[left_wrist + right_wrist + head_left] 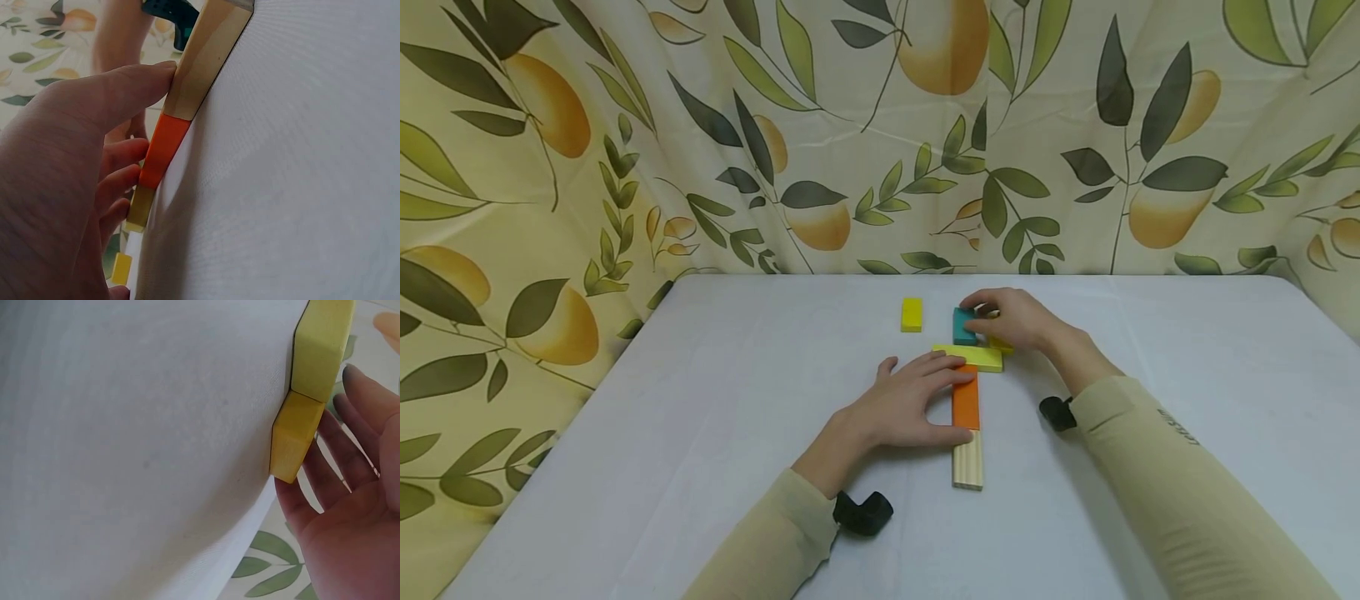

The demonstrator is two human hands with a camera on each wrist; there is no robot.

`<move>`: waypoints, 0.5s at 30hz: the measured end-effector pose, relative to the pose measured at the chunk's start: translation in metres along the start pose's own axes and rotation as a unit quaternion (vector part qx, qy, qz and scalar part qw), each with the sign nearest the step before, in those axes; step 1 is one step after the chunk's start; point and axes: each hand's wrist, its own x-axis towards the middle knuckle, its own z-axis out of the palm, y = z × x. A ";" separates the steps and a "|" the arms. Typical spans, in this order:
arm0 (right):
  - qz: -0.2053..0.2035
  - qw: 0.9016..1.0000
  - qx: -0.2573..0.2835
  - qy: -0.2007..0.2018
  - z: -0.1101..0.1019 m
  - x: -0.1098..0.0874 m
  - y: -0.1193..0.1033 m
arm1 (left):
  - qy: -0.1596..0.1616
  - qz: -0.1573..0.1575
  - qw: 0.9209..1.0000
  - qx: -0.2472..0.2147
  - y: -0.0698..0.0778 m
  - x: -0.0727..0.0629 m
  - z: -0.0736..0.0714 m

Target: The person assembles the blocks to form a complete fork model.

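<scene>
a person's right grip (1017, 318) curves over a small oblong teal block (961, 327) at the far end of a line of blocks; thumb and forefinger lie at the teal piece, but whether they pinch it cannot be told. the fingers also reach behind a glossy deep-yellow block (294, 440), which touches one end of a long, flat-sided pale-yellow block (983, 359) laid crosswise. the left grip (904, 407) is wide and relaxed, its thumb on a pale wooden block (967, 468) with straight, bare grain, its fingers resting at a smooth orange block (966, 404) and the crosswise bar.

the wooden and orange blocks run end to end up to that bar. the step in hand looks like setting and squaring the far pieces while the left grip steadies the line; the next move seems to call for a light, level touch, as a nudge could skew the joined blocks.

farther off, a small bright-yellow block (912, 315) stands apart, left of the teal one. all sit on a bench (722, 417) covered in fine-woven white cloth, before a creased fabric backdrop (880, 233) printed with orange fruit and green leaves.
</scene>
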 end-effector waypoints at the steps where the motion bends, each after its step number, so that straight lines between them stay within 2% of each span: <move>1: 0.001 1.000 -0.002 0.000 0.000 0.000 0.000 | 0.000 0.000 1.000 0.000 0.000 0.000 0.000; 15: 0.004 1.000 -0.009 -0.003 0.002 0.000 -0.001 | 0.002 0.000 1.000 0.002 0.000 0.000 -0.001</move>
